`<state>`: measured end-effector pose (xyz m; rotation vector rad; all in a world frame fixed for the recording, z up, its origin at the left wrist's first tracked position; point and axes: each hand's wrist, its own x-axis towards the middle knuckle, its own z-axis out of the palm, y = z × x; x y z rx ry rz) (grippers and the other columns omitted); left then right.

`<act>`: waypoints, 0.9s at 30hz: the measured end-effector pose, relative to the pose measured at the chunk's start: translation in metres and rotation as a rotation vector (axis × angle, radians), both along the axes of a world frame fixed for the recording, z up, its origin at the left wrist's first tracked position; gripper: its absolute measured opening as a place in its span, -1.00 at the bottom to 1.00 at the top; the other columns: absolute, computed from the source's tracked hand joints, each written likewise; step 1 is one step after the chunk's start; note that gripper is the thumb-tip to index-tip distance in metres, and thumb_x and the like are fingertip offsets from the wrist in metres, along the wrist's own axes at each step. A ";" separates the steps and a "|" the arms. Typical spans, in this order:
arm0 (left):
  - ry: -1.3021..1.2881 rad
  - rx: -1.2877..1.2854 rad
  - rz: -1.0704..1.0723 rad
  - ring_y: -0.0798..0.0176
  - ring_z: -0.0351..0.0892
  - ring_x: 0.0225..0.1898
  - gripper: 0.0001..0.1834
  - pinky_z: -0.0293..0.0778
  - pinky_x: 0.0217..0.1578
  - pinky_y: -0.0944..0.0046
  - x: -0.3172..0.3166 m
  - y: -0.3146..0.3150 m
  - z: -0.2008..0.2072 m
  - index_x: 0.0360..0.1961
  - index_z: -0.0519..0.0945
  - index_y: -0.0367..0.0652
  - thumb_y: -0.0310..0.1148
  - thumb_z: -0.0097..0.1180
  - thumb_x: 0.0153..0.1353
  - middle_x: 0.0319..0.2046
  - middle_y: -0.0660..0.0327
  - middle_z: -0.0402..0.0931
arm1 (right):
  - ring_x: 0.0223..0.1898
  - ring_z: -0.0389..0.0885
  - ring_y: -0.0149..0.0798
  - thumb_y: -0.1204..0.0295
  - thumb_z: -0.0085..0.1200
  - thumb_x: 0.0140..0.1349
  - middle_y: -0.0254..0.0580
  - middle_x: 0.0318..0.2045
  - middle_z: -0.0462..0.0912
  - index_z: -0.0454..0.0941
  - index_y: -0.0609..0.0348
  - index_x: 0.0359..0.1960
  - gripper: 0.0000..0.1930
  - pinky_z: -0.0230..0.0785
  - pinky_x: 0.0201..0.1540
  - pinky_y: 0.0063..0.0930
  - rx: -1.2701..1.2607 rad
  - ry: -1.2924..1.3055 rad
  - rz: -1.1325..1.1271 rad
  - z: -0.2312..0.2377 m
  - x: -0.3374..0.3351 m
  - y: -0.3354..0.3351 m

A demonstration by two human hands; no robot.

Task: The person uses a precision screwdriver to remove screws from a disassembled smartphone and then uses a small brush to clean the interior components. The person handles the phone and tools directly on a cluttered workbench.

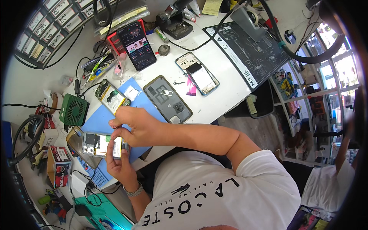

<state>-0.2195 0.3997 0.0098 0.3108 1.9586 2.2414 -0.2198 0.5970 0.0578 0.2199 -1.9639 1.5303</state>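
Note:
An opened smartphone [89, 149] with its inner parts bare lies at the near left, partly over a blue work mat [96, 123]. My left hand [122, 168], with a metal watch at the wrist, grips its right end between thumb and fingers. Over that same end, my right hand [140, 123] is closed in a pinch; what its fingertips hold, if anything, is hidden. Just beyond, another phone's inner assembly with a battery [111, 98] rests on the mat. A grey phone back cover [163, 94] lies right of it.
Farther right is an opened phone frame [203, 79]. A lit phone [136, 46] leans on a red stand at the back. A small green fan [74, 110] and a box [59, 167] stand left. A dark printed mat [264, 53] covers the back right. Another person [333, 184] is at far right.

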 end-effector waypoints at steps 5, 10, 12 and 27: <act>0.004 -0.011 -0.002 0.13 0.64 0.15 -0.47 0.67 0.16 0.13 0.000 0.001 0.000 0.38 0.40 -0.48 -0.74 0.06 0.38 0.25 -0.11 0.50 | -0.26 0.74 0.11 0.68 0.32 0.15 0.01 -0.31 0.69 0.56 0.30 -0.18 -0.77 0.60 -0.23 -0.19 -0.316 -0.065 0.120 -0.005 -0.003 -0.009; 0.012 -0.004 0.008 0.13 0.63 0.16 -0.47 0.67 0.17 0.11 0.001 0.002 0.003 0.38 0.40 -0.48 -0.74 0.06 0.38 0.26 -0.11 0.48 | -0.18 0.79 0.07 0.72 0.27 0.17 0.04 -0.28 0.71 0.54 0.33 -0.18 -0.78 0.63 -0.22 -0.23 -0.021 -0.039 0.022 0.002 0.000 -0.002; -0.002 -0.001 0.005 0.12 0.63 0.17 -0.48 0.66 0.17 0.10 0.001 0.000 0.001 0.37 0.40 -0.48 -0.74 0.06 0.39 0.27 -0.12 0.48 | -0.15 0.80 0.06 0.73 0.26 0.17 0.04 -0.27 0.71 0.53 0.33 -0.19 -0.79 0.63 -0.23 -0.24 -0.062 -0.033 0.036 0.001 -0.002 -0.003; 0.018 -0.002 0.008 0.20 0.66 0.11 -0.48 0.66 0.09 0.27 0.001 0.002 0.002 0.36 0.43 -0.45 -0.70 0.12 0.38 0.26 -0.07 0.51 | -0.01 0.77 0.06 0.80 0.14 0.20 0.09 -0.19 0.72 0.44 0.35 -0.20 -0.80 0.71 -0.11 -0.29 -0.198 -0.107 0.114 -0.004 0.000 -0.005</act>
